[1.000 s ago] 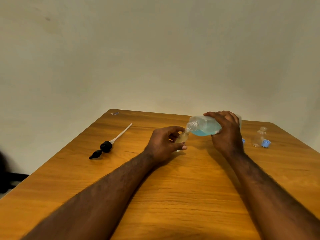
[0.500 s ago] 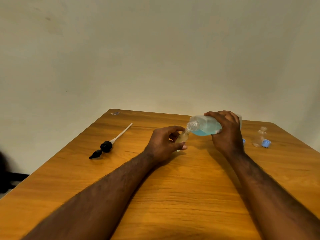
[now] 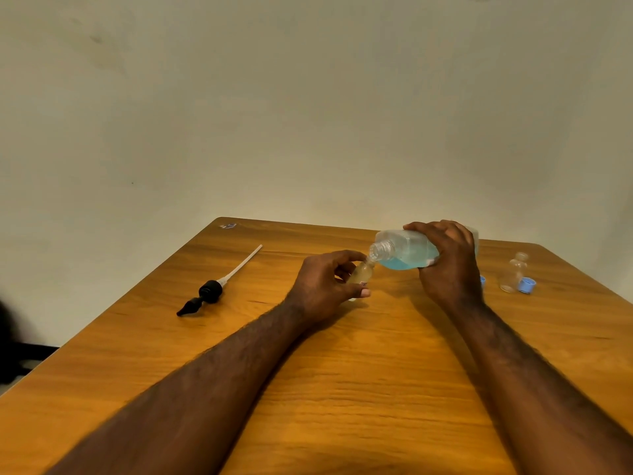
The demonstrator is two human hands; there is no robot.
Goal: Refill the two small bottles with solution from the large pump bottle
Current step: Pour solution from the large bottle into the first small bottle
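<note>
Two bare forearms are reaching up from the bottom of the frame over the orange-brown wooden bench (image 3: 342, 399). At centre, the left grip (image 3: 322, 289) is pinching a small clear plastic bottle (image 3: 362, 274), tilting it rightwards. Just right of it, the right grip (image 3: 448, 265) is wrapping round a large clear bottle of blue solution (image 3: 400, 252), holding it on its side with the uncapped neck touching the small bottle's mouth. At left, a black pump head with a white tube (image 3: 209, 293) is lying flat. At far right, a second small clear bottle (image 3: 513, 274) is standing beside a blue cap (image 3: 526, 286).
</note>
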